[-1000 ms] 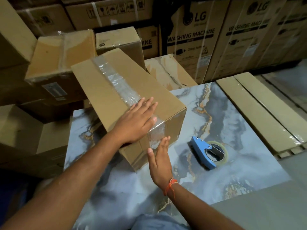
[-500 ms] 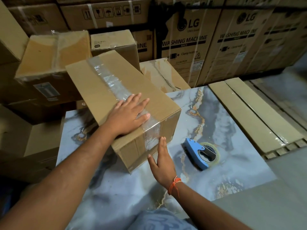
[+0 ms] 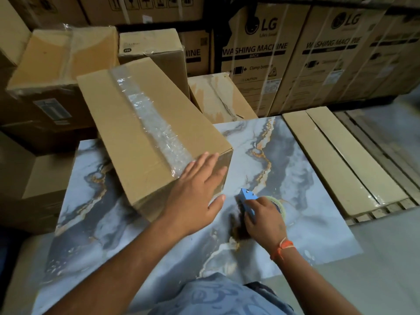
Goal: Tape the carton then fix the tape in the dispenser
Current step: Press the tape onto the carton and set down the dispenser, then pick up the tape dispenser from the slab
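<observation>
A brown carton point(image 3: 134, 133) lies tilted on the marbled tabletop point(image 3: 306, 201), with a strip of clear tape point(image 3: 154, 126) running along its top seam. My left hand point(image 3: 195, 196) is spread flat over the carton's near corner, fingers apart, holding nothing. To the right, the blue tape dispenser point(image 3: 247, 201) with its clear tape roll point(image 3: 277, 203) rests on the table. My right hand point(image 3: 263, 219) covers the dispenser with fingers curled over its blue body.
Stacked brown boxes point(image 3: 56, 71) crowd the back left, and large washing machine cartons point(image 3: 284, 64) line the back wall. Long flat cardboard packs point(image 3: 341, 160) lie on a pallet at the right. Another box point(image 3: 27, 183) stands at the table's left edge.
My right hand left the carton's front face and dropped onto the tape dispenser. My left hand slid from the carton's top toward its near corner.
</observation>
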The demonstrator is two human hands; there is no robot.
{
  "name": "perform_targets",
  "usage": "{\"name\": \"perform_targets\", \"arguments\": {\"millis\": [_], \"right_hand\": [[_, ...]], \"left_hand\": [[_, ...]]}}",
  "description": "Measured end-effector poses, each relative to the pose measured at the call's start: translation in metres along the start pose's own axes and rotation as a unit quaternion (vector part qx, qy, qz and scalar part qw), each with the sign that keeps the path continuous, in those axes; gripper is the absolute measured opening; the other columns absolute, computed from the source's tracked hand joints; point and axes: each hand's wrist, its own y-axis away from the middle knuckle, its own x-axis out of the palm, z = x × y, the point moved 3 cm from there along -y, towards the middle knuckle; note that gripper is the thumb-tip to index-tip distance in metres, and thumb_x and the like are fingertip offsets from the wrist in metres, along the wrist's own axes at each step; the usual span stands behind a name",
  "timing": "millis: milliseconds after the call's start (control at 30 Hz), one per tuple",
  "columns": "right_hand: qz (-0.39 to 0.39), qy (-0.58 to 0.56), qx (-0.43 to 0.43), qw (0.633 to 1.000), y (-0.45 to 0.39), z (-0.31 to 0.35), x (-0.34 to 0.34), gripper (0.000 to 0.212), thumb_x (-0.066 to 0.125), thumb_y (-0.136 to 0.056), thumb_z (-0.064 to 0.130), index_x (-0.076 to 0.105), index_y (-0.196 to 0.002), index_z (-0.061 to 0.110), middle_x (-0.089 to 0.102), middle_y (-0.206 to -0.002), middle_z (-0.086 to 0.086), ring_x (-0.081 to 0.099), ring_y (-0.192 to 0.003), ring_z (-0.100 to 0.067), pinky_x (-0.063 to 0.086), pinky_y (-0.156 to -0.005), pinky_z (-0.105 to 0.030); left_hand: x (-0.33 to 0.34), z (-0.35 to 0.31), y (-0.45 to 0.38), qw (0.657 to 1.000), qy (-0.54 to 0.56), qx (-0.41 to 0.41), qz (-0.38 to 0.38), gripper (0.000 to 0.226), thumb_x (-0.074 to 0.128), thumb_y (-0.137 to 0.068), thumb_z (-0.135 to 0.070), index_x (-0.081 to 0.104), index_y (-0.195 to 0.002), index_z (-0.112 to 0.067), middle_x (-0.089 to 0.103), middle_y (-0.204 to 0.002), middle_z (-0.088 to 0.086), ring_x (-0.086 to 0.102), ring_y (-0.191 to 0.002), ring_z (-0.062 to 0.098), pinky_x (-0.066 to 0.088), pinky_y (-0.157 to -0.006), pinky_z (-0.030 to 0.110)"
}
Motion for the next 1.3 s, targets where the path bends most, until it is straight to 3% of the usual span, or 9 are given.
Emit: {"name": "perform_targets", "arguments": {"millis": [133, 233, 333, 433, 633, 800, 967, 1100, 1300], "right_hand": [[0.102, 0.126, -0.036, 0.986, -0.004, -0.034, 0.002, 0.045, 0.057, -0.077, 0.038, 0.068, -0.116, 0.018, 0.067, -0.095, -0.015, 0.063, -0.086, -0.039, 0.052, -0.078, -0.042], [0.172, 0.123, -0.091, 0.973, -0.005, -0.045, 0.003, 0.06, 0.058, -0.082, 0.032, 0.048, -0.141, 0.025, 0.067, -0.119, -0.014, 0.064, -0.104, -0.037, 0.052, -0.086, -0.041], [0.223, 0.082, -0.127, 0.963, -0.008, -0.057, 0.007, 0.065, 0.053, -0.087, 0.022, 0.036, -0.148, 0.032, 0.062, -0.125, -0.013, 0.067, -0.097, -0.038, 0.055, -0.076, -0.042], [0.213, -0.006, -0.161, 0.964, -0.01, -0.066, 0.006, 0.061, 0.052, -0.084, 0.018, 0.047, -0.143, 0.031, 0.064, -0.119, -0.014, 0.067, -0.092, -0.037, 0.055, -0.076, -0.041], [0.142, -0.128, -0.22, 0.957, -0.01, -0.085, -0.009, 0.054, 0.061, -0.081, 0.013, 0.058, -0.133, 0.029, 0.068, -0.115, -0.005, 0.067, -0.092, -0.027, 0.051, -0.072, -0.029], [0.112, -0.223, -0.253, 0.935, -0.013, -0.085, -0.026, 0.045, 0.062, -0.085, 0.016, 0.06, -0.127, 0.03, 0.066, -0.116, 0.004, 0.064, -0.1, -0.015, 0.053, -0.083, -0.024], [0.093, -0.261, -0.241, 0.93, -0.016, -0.076, -0.028, 0.047, 0.069, -0.081, 0.008, 0.061, -0.124, 0.026, 0.066, -0.115, 0.009, 0.062, -0.101, -0.007, 0.042, -0.085, -0.008], [0.077, -0.231, -0.224, 0.944, -0.017, -0.069, -0.022, 0.033, 0.065, -0.084, 0.015, 0.056, -0.115, 0.024, 0.063, -0.103, 0.007, 0.057, -0.082, -0.009, 0.039, -0.065, -0.015], [0.097, -0.198, -0.266, 0.938, -0.012, -0.054, -0.014, 0.025, 0.058, -0.081, 0.009, 0.049, -0.103, 0.018, 0.056, -0.097, 0.001, 0.048, -0.073, -0.016, 0.042, -0.059, -0.027]], "left_hand": [[0.03, -0.022, 0.013, 0.982, 0.156, -0.032, -0.099, 0.046, 0.062, -0.094, -0.018, 0.06, -0.139, -0.016, 0.055, -0.147, -0.002, 0.049, -0.139, 0.015, 0.038, -0.116, 0.028], [0.067, -0.028, 0.017, 0.943, 0.257, -0.186, -0.096, 0.039, 0.064, -0.093, -0.015, 0.065, -0.13, -0.027, 0.061, -0.133, -0.01, 0.058, -0.122, 0.003, 0.046, -0.103, 0.02], [0.115, -0.025, 0.021, 0.796, 0.441, -0.411, -0.061, 0.033, 0.065, -0.096, -0.011, 0.065, -0.117, -0.036, 0.066, -0.131, -0.004, 0.064, -0.113, 0.006, 0.051, -0.095, 0.027], [0.154, -0.034, 0.024, 0.662, 0.529, -0.53, -0.029, 0.029, 0.06, -0.1, -0.014, 0.062, -0.129, -0.021, 0.065, -0.133, 0.007, 0.065, -0.11, 0.015, 0.049, -0.091, 0.029], [0.183, -0.067, 0.005, 0.534, 0.614, -0.577, -0.064, 0.028, 0.054, -0.104, -0.017, 0.057, -0.131, -0.015, 0.072, -0.116, 0.007, 0.069, -0.099, 0.019, 0.047, -0.075, 0.026], [0.179, -0.08, -0.017, 0.546, 0.625, -0.549, -0.099, 0.012, 0.052, -0.105, -0.016, 0.058, -0.114, -0.022, 0.075, -0.079, -0.006, 0.072, -0.066, 0.006, 0.052, -0.068, 0.026], [0.167, -0.082, -0.032, 0.615, 0.61, -0.472, -0.162, 0.021, 0.057, -0.101, -0.006, 0.047, -0.118, -0.016, 0.07, -0.098, 0.015, 0.072, -0.074, 0.013, 0.059, -0.064, 0.022], [0.159, -0.081, -0.038, 0.647, 0.594, -0.449, -0.161, 0.024, 0.061, -0.098, -0.004, 0.048, -0.117, -0.012, 0.073, -0.094, 0.012, 0.071, -0.069, 0.01, 0.054, -0.056, 0.019], [0.151, -0.061, -0.036, 0.698, 0.518, -0.462, -0.175, 0.059, 0.085, -0.073, -0.038, 0.05, -0.116, -0.017, 0.075, -0.112, 0.019, 0.075, -0.096, 0.028, 0.061, -0.079, 0.04]]}}
